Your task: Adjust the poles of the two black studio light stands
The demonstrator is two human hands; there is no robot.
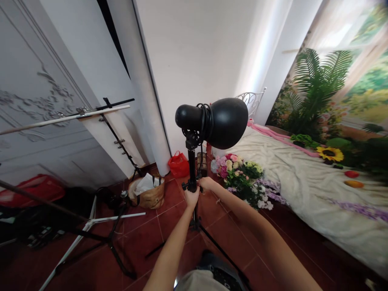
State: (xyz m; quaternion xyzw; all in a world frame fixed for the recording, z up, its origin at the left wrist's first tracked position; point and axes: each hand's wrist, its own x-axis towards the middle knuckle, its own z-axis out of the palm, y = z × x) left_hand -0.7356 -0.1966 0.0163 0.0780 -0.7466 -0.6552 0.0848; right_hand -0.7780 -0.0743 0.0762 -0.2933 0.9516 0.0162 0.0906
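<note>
Two-handed near the bed edge point(303, 202): clasping the black stand point(192, 163) with left grip point(192, 197), below the lamp point(228, 123). With right grip point(207, 184) at the collar point(192, 186), cannot tell if closed.

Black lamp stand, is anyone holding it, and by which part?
Yes: the left hand grips the stand's upright at the collar below the lamp. The right hand is beside the collar; its exact hold cannot be told.
</note>
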